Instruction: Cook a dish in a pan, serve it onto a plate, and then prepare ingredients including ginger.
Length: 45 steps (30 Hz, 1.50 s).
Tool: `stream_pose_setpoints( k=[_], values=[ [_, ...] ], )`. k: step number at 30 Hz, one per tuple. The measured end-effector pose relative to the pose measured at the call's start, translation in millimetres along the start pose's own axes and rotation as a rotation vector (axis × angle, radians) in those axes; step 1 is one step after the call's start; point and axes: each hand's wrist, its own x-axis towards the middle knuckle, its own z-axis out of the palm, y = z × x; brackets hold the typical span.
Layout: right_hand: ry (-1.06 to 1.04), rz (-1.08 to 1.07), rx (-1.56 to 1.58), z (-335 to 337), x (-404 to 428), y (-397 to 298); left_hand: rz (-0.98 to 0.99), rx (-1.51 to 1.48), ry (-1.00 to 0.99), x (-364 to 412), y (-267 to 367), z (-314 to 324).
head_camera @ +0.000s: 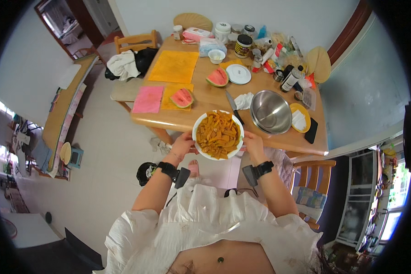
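Observation:
Between my two hands is a white plate point(194, 127) heaped with orange cooked pieces point(219, 135), perhaps pumpkin. My left hand point(184, 144) grips its left rim, and my right hand point(253, 144) grips the opposite rim; the fingers beneath are mostly hidden. In this view the plate overlaps the front edge of the wooden table point(205, 99); whether it touches the wood I cannot tell. Just beyond the plate lies a knife point(233, 104) with a black handle, beside a crumpled white tissue point(244, 101). Stacked steel bowls point(271, 111) stand to the right.
Watermelon wedges point(182, 98) point(218, 77), white plates point(238, 74) and a small white bowl point(216, 56) are on the table. Jars point(243, 46), a bottle point(290, 80) and bags crowd its back right. A yellow dish point(304, 118) and phone point(311, 131) lie near the right edge. Chairs point(313, 178) point(136, 41) flank the table.

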Motion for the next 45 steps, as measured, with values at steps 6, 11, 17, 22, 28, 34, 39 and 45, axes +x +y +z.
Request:
stream_pose_setpoints(
  k=[6, 11, 17, 22, 28, 34, 39, 45],
  values=[
    [0.113, 0.158, 0.065, 19.6, 72.8, 5.6, -0.072, 0.056, 0.017, 92.2, 17.0, -27.2],
    [0.152, 0.283, 0.233, 33.3, 110.5, 15.3, -0.117, 0.182, -0.081, 146.1, 15.0, -48.8],
    [0.159, 0.258, 0.097, 25.9, 144.0, 34.0, -0.253, -0.017, -0.121, 162.9, 31.4, -40.1],
    [0.071, 0.328, 0.055, 23.8, 158.3, 26.6, -0.269, -0.042, -0.145, 173.1, 22.5, -44.6],
    [0.094, 0.354, -0.045, 32.5, 165.8, 8.7, -0.284, -0.106, -0.066, 173.9, 19.2, -45.8],
    [0.095, 0.347, 0.044, 19.7, 181.6, 21.5, -0.332, 0.012, -0.027, 170.3, 34.5, -45.3],
    [0.166, 0.277, -0.091, 11.7, 159.6, 9.3, -0.233, -0.517, 0.099, 177.8, -0.3, -98.5],
    [0.019, 0.322, 0.022, -22.0, 106.1, 8.0, -0.094, -0.633, 0.1, 164.6, 37.4, -103.7]
  ],
)
